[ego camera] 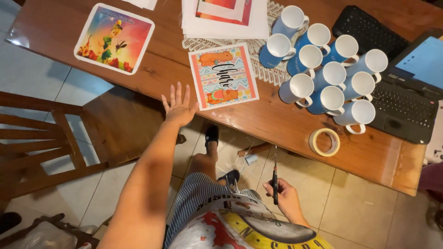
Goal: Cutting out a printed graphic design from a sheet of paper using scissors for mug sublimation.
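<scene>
From the head camera, my left hand (179,107) lies flat at the near edge of the wooden desk (295,124), fingers (175,93) spread and holding nothing. Just beside it, to the right, sits a square printed sheet (224,76) with a pink border and orange animals, close to my fingertips but apart from them. My right hand (282,196) hangs below the desk edge, over the tiled floor (360,207), fingers curled tight around black-handled scissors (275,177) whose blades point up toward the desk. A roll of tape (324,142) rests on the desk above that hand. Blue-and-white mugs (323,74) cluster farther back, beside a laptop (408,99).
</scene>
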